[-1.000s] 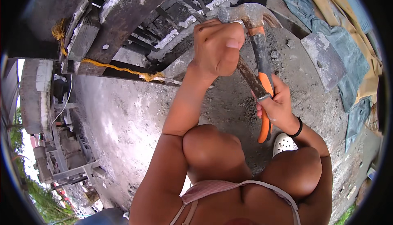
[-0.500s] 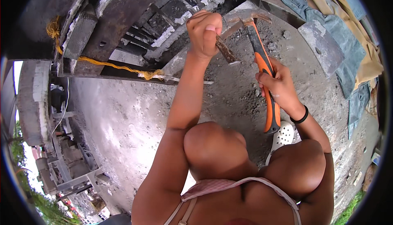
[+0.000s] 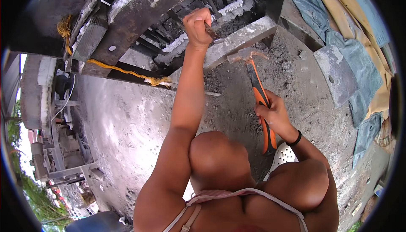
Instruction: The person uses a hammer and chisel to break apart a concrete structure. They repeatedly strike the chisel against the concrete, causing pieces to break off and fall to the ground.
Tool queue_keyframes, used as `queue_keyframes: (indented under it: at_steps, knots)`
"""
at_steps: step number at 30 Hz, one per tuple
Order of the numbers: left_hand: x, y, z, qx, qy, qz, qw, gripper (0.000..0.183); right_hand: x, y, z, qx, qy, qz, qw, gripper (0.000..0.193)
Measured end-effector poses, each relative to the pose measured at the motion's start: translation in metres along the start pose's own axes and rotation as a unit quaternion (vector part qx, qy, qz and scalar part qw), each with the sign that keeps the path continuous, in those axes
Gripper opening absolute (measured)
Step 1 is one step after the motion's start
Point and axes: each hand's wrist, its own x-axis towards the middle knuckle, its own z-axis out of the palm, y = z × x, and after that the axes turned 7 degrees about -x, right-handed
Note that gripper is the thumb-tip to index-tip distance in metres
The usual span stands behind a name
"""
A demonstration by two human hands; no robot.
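Note:
My left hand [image 3: 198, 28] is a closed fist around a short, rusty flat metal bar [image 3: 214, 33]. One end of the bar sticks out on the right of the fist, over a metal frame [image 3: 148, 14] with dark bars and crumbly white crust inside. Closer to me, my right hand [image 3: 274, 111] grips a claw hammer [image 3: 258, 84] by its orange and black handle. The hammer's head [image 3: 245, 55] points away from me, beside the frame's pale near rail [image 3: 243, 42]. Hammer and bar are apart. My fingers hide the rest of the bar.
Yellow rope [image 3: 122, 69] runs along the frame's near left edge. A flat metal plate [image 3: 336, 75] lies at the right by blue-grey cloth [image 3: 368, 77] and tan cloth [image 3: 374, 42]. Machinery [image 3: 67, 147] stands on the left. Loose grit covers the grey ground [image 3: 127, 118].
My left hand has moved away and slightly left with the bar, which now points less toward me. The hammer has shifted left and nearer to me; my view has also tilted a little.

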Motion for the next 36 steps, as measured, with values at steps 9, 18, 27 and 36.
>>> queue_keyframes:
  at_steps: [9,18,27,36]
  knots:
    - [0.001,-0.019,-0.005,-0.023,0.040,-0.022,0.999,0.047,-0.011,-0.013,-0.005,-0.045,-0.005,-0.160,0.986,0.052]
    - [0.009,-0.013,0.014,0.089,0.108,0.075,0.987,0.031,0.003,-0.016,-0.027,-0.267,0.033,-0.426,0.864,0.069]
    - [0.018,-0.025,0.014,0.221,0.187,0.259,0.922,0.025,0.016,-0.029,-0.024,-0.366,0.065,-0.504,0.780,0.070]
    - [0.019,-0.023,0.013,0.173,0.182,0.238,0.938,0.021,0.015,-0.029,-0.021,-0.291,0.062,-0.576,0.761,0.070]
